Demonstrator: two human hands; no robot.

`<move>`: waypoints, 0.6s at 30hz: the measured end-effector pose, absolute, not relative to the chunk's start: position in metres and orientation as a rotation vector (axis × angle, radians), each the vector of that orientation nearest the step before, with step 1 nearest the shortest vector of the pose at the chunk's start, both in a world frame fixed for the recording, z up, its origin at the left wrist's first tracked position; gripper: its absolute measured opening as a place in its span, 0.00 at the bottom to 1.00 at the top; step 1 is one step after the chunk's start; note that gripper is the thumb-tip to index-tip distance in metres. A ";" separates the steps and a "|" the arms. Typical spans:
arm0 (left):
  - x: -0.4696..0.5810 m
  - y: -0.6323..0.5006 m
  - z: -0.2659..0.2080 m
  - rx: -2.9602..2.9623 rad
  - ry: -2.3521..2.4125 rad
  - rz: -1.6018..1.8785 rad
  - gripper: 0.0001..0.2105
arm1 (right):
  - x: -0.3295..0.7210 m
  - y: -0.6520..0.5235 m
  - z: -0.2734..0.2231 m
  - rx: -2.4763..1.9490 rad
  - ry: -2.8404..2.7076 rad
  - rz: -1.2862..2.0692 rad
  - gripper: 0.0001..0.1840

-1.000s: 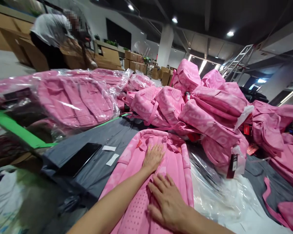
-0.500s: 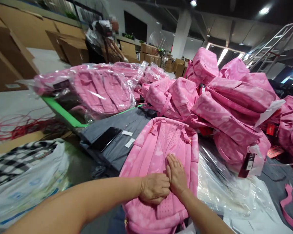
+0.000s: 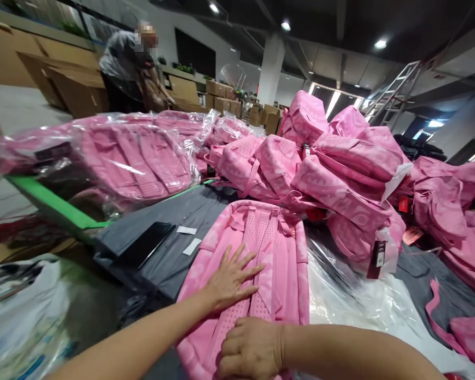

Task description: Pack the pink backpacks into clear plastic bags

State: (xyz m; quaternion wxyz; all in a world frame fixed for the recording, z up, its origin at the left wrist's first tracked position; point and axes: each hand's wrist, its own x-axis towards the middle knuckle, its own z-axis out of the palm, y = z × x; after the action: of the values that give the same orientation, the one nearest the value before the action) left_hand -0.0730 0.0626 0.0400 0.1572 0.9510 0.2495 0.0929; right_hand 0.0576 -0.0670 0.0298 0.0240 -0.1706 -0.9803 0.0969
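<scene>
A pink backpack (image 3: 288,274) lies in front of me with its back panel and shoulder straps facing up. My left hand (image 3: 235,279) rests flat across the middle of it, fingers spread over the straps. Lower down, my right hand (image 3: 251,348) has its fingers curled over the perforated part of a shoulder strap (image 3: 226,324); the fingertips are partly hidden. To the left, a black phone (image 3: 146,245) and two small white labels (image 3: 192,246) lie on the dark covering.
Pink backpacks in clear plastic (image 3: 134,163) fill a green-edged bin (image 3: 59,203) at left. Unwrapped backpacks (image 3: 344,184) are heaped behind and right. Clear plastic bags (image 3: 352,311) lie at right, a white bag (image 3: 27,311) at lower left. A person (image 3: 126,68) bends over behind.
My left hand has gone from a closed grip to lying spread, higher on the backpack. The right hand has moved down and left and curled its fingers. The view has turned right.
</scene>
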 end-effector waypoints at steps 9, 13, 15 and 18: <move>-0.076 0.037 0.039 2.637 0.696 0.375 0.34 | 0.049 -0.077 -0.005 -1.049 -2.884 0.099 0.07; -0.090 -0.007 0.001 2.641 0.724 0.297 0.35 | 0.056 -0.083 0.015 -1.361 -2.676 -0.126 0.11; -0.099 -0.021 -0.014 2.651 0.754 0.224 0.32 | 0.074 -0.077 0.037 -1.506 -2.510 -0.204 0.16; -0.104 -0.025 -0.005 2.663 0.700 0.159 0.35 | 0.113 -0.052 0.068 -1.893 -2.070 -0.276 0.24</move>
State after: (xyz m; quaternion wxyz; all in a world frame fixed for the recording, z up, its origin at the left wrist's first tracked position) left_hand -0.1036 -0.0254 -0.0052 0.1906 0.9479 0.2491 0.0568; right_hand 0.1131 -0.0518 0.0685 0.1607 -0.6628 -0.7249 -0.0966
